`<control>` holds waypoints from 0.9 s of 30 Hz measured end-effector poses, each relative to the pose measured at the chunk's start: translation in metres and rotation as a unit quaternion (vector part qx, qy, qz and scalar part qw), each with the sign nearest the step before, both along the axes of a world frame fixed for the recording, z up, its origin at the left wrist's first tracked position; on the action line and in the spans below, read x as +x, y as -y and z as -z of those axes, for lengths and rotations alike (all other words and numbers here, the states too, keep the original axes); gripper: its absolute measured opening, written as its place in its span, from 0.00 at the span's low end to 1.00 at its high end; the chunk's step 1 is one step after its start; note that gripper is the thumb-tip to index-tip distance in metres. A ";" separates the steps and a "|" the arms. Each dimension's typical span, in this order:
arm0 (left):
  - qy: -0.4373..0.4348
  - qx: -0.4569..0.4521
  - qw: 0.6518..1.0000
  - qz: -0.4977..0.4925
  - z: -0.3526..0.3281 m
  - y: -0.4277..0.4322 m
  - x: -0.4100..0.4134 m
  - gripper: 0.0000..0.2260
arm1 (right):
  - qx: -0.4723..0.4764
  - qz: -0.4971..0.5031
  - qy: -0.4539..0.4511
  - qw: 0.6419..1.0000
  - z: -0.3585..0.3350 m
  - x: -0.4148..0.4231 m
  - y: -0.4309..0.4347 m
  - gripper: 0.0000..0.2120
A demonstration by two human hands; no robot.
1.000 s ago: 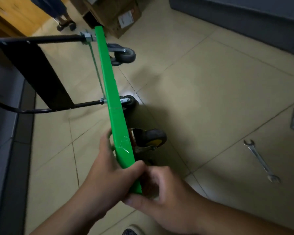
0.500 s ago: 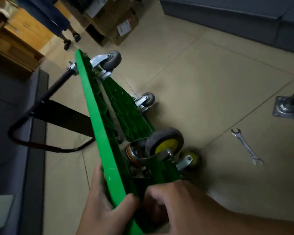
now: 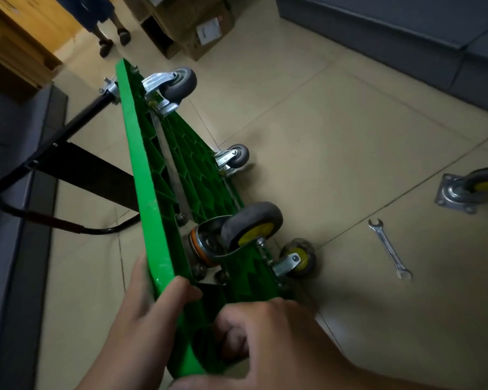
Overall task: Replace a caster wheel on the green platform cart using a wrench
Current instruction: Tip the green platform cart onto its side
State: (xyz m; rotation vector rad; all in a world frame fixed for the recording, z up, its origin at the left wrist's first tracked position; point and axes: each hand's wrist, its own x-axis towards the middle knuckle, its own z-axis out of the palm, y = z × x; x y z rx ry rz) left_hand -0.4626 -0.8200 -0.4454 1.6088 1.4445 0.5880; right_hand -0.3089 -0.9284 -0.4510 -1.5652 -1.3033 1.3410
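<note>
On the beige tiled floor, a green plastic platform cart stands tipped on its long edge, with its ribbed underside turned to the right so that all four mounted casters show. The left hand grips the near upper rim, thumb hooked over onto the underside. The right hand curls its fingers against the near end of the deck and appears to hold it, though the grip is partly hidden. Both hands steady the cart and neither has a tool.

A silver open-ended steel wrench lies on the floor well apart to the right. Beyond it, at the frame edge, is a loose caster with a square steel plate and yellow hub. Nearest the hands, a mounted grey-tyred caster with a yellow hub sits on an orange-stained swivel, its plate bolts just beside the left thumb.

I judge this to be the set-up step: the cart is placed for access and no bolt is yet worked. Next, the right hand would need to let go and reach for the wrench while the left alone stops the cart toppling. The wrench must then seat squarely on a plate nut. Which caster is to come off I cannot tell for sure.
</note>
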 end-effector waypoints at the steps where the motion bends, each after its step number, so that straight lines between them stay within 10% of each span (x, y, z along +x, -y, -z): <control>1: -0.005 -0.006 1.000 0.008 -0.003 0.000 0.003 0.26 | 0.007 -0.006 0.003 1.000 0.000 -0.001 -0.003 0.24; 27: -0.016 0.035 0.997 0.068 -0.012 -0.002 0.007 0.17 | 0.212 0.060 -0.022 0.975 0.051 -0.012 -0.004 0.20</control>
